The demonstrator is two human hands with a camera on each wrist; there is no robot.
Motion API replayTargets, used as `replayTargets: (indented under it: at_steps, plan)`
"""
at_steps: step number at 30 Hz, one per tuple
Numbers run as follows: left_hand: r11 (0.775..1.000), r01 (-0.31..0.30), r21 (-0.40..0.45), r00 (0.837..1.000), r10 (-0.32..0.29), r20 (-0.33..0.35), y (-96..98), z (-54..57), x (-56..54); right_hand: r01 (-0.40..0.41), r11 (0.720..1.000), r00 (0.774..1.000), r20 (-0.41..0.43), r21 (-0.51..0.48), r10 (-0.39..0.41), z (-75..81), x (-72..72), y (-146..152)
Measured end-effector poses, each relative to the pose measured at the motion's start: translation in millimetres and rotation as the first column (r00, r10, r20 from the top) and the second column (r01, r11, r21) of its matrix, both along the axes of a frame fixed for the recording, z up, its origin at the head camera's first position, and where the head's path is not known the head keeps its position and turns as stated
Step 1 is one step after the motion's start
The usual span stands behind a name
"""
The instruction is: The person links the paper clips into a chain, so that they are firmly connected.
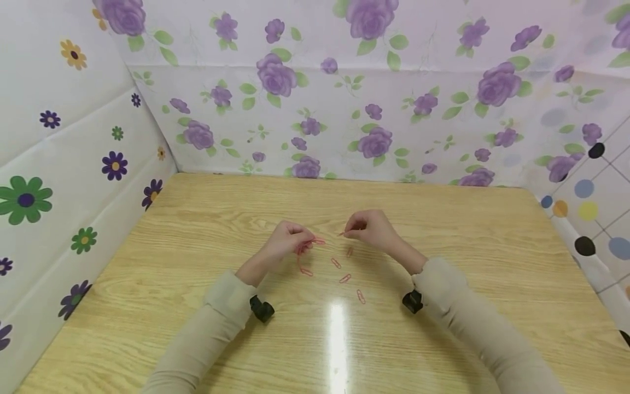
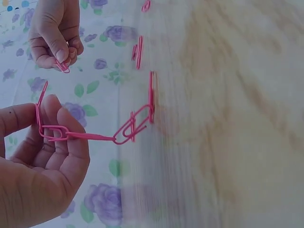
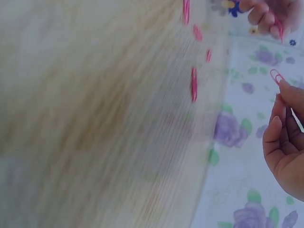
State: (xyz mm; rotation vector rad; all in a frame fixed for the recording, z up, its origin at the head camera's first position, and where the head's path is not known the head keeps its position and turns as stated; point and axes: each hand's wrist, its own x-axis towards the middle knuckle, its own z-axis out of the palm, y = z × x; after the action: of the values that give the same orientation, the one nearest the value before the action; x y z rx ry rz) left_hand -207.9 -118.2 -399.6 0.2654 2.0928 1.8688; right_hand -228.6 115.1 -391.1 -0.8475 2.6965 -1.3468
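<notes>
My left hand (image 1: 287, 241) grips a chain of linked pink paper clips (image 2: 90, 137) above the table. One end clip (image 1: 320, 241) sticks out past the fingertips toward the right, and the rest hangs below the palm, its lowest clip (image 1: 307, 272) near the tabletop. A single pink paper clip (image 3: 276, 76) is pinched between thumb and finger of my right hand (image 1: 374, 229), one rounded end poking out to the left. A short gap separates the two hands. Between and below them, several loose pink paper clips (image 1: 345, 278) lie scattered on the wood.
The wood-grain table (image 1: 147, 306) reaches back to a wall cloth (image 1: 325, 104) with purple flowers. Flower-print cloth (image 1: 29, 153) covers the left side, and a dotted one (image 1: 590, 230) the right. Each wrist carries a small black camera (image 1: 261, 309); light glares off the front tabletop.
</notes>
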Motion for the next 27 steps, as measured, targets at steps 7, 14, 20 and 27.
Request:
replayTargets:
  at_steps: [7,14,20,27]
  plan:
    - [0.998,-0.024,0.053,1.000,0.025,-0.012,5.9,0.0,5.2,0.030,0.999,1.000,0.000,-0.035,-0.030,-1.1,13.3,-9.7]
    - [0.998,-0.031,0.055,1.000,0.031,0.000,10.0,-0.7,6.6,0.037,0.995,0.999,-0.017,-0.089,-0.039,-4.0,20.3,-19.8]
    - [0.997,-0.011,0.082,1.000,0.009,0.028,13.9,-1.6,8.3,0.023,0.994,1.000,-0.007,-0.104,-0.024,-3.9,24.6,-25.8]
    - [0.996,-0.007,0.087,1.000,0.006,0.012,14.6,-2.0,9.4,0.029,0.996,0.999,-0.043,-0.085,-0.033,-2.0,28.7,-27.4]
